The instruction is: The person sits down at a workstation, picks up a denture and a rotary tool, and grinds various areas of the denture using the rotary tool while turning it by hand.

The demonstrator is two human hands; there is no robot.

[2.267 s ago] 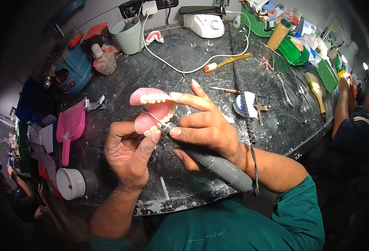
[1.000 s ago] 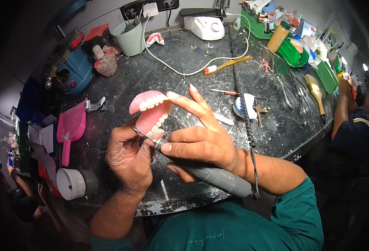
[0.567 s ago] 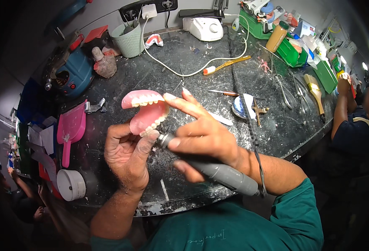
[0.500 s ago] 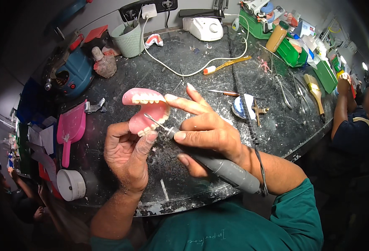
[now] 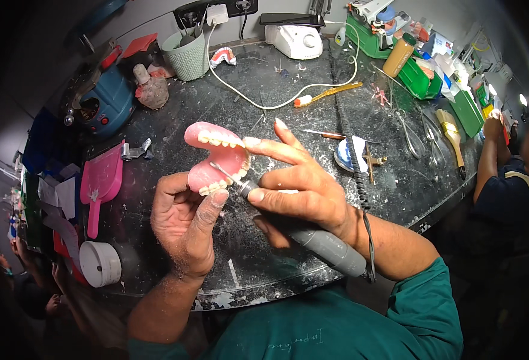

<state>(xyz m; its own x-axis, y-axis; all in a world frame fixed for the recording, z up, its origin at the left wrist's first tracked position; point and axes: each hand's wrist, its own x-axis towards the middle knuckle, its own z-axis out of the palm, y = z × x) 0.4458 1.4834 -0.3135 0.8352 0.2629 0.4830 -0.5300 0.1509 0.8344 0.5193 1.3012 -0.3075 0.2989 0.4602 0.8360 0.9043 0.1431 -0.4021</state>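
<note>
A pink denture (image 5: 207,176) with pale teeth is pinched at its lower end between the thumb and fingers of my left hand (image 5: 186,225). My right hand (image 5: 306,192) wraps round a grey dental handpiece (image 5: 330,247), its thumb near the front collar. The thin metal bur (image 5: 222,170) at the tool's tip lies over the inner pink surface; whether it touches cannot be told. My right index fingertip rests against the teeth on the denture's far side. Pale dust covers my left fingers and wrist. A coiled black cord (image 5: 360,186) leads from the handpiece across the bench.
On the dusty black bench (image 5: 264,264) lie a pink dustpan (image 5: 103,180), a round white container (image 5: 100,264), an orange toothbrush (image 5: 336,91) and a paintbrush (image 5: 450,135). Behind stand a grey-green basket (image 5: 186,57) and a white control unit (image 5: 294,41). Other people sit at both sides.
The denture has tilted and shifted slightly right in my left hand. The handpiece's rear end has swung a little left. Both hands keep their hold.
</note>
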